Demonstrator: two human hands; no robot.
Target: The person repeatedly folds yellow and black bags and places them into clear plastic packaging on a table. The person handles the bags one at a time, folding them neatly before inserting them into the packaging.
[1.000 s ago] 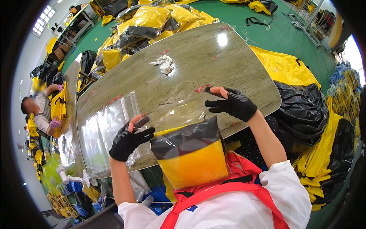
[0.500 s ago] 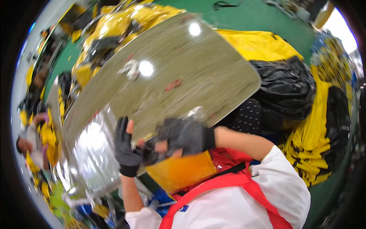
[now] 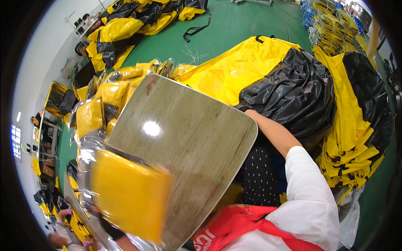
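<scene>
A folded yellow sheet [image 3: 130, 192], blurred by motion and seemingly in clear plastic, is over the near left part of the wood-grain table [image 3: 192, 129]. My left hand [image 3: 108, 226], in a dark glove, grips its lower left edge; most of the fingers are behind it. Reaching past the table's right corner, my right hand [image 3: 244, 109] shows only a bit of dark glove. It is at the edge of a heap of black sheeting [image 3: 293, 94] and yellow sheeting [image 3: 238, 71]; its fingers are hidden.
Plastic-wrapped yellow packs [image 3: 111, 94] are piled beyond the table's left edge. Long yellow and black sheets [image 3: 347, 138] lie at the right. A black strap [image 3: 197, 30] rests on the green floor. Another person [image 3: 63, 234] is at the lower left.
My hands have parted: the left went down and left with the yellow sheet, the right out to the heap. The view has shifted, and the clear plastic and scraps on the table look different.
</scene>
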